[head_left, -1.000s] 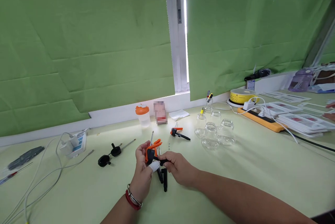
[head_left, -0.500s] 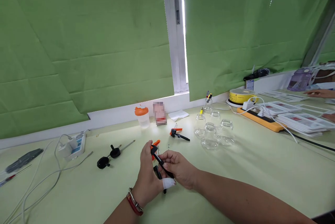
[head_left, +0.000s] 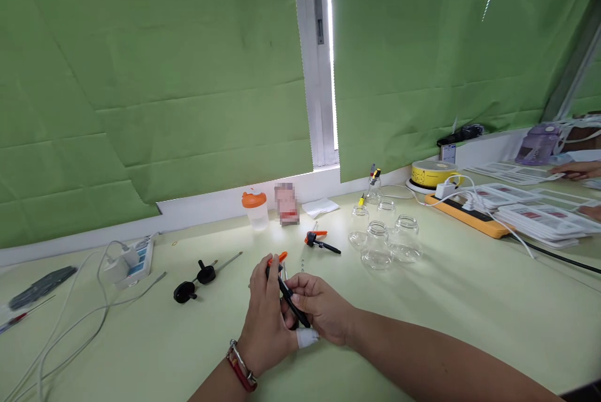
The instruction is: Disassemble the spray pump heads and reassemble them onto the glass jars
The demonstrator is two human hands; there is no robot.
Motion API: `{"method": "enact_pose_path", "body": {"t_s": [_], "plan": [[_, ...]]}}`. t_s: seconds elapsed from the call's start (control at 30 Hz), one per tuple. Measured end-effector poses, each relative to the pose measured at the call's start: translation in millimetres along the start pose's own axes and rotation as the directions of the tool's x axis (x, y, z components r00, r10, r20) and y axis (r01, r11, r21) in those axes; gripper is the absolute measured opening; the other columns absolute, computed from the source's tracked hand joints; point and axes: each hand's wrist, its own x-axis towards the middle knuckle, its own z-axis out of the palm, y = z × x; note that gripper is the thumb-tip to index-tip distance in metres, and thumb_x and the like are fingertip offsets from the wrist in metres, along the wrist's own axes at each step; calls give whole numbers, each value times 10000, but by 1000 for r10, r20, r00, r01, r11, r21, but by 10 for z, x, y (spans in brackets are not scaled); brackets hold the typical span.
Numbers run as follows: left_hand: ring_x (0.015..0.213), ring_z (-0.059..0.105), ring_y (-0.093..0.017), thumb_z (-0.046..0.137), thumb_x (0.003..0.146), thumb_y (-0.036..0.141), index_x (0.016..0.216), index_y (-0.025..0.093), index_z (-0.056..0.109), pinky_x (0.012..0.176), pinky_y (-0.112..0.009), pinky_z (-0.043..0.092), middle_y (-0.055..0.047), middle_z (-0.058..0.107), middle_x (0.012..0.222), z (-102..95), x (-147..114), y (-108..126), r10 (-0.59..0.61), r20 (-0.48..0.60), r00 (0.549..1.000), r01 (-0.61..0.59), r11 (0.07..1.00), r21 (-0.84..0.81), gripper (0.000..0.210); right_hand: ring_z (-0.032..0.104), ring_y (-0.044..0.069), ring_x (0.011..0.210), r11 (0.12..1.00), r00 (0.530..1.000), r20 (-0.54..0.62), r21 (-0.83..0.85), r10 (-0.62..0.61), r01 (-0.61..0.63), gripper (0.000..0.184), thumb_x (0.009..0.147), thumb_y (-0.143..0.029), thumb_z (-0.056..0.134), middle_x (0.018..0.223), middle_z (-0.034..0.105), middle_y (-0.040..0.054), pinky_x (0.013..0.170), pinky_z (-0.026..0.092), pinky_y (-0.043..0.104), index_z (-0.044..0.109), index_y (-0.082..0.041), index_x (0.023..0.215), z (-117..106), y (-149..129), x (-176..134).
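A slim black handle-like part (head_left: 297, 308) slants between my two hands in front of me. My left hand (head_left: 263, 330) closes round its upper end, with white wrapping on the thumb. My right hand (head_left: 325, 309) pinches the part lower down. Just past my left fingertips shows an orange piece (head_left: 283, 257), with metal rods beside it; whether it joins the black part I cannot tell. Beyond my hands lies a black and orange assembly (head_left: 315, 239) with a long arm. To the left rest two black knobs (head_left: 205, 273) (head_left: 184, 292) with metal shafts.
Several glass jars (head_left: 377, 247) stand right of centre. An orange-lidded cup (head_left: 255, 211) is by the wall. At left are a white power strip (head_left: 146, 261) and cables; at right, an orange power strip (head_left: 469, 217), a yellow tin (head_left: 432, 173), and another person's hand (head_left: 580, 169) over papers.
The fingers of my left hand have closed further round the black part, and it has tilted slightly. My right hand has stayed nearly in place. The other person's hand has shifted at right.
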Motion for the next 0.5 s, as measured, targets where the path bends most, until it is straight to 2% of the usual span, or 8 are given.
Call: {"method": "enact_pose_path", "body": {"t_s": [0.17,0.3,0.5], "plan": [[1348,156,-426,774,498,329,1453,206,127,1023,-586,278,-197,129,1470,5,13,29,-15,-22,1000,16,999,30,1160,591,118,571,1000,1000,-10,7,9,-9,387,672,-363,766,737,654,23,608,417,271,551,-153,917,25,-20,-5],[1325,188,-443,783,478,363,1445,204,135,1009,-597,274,-208,153,1456,2,23,14,17,-12,1000,-16,998,63,1175,564,105,609,999,1000,-19,-30,-10,10,357,673,-340,771,754,652,26,634,401,263,592,-141,908,-15,16,7],[1290,277,-435,779,466,378,1402,202,281,1023,-577,268,-187,321,1396,-33,60,50,-15,-30,999,16,1000,15,1075,555,102,611,999,1000,-25,-48,14,-15,349,677,-343,764,794,661,34,641,405,266,604,-145,916,-29,15,2]]}}
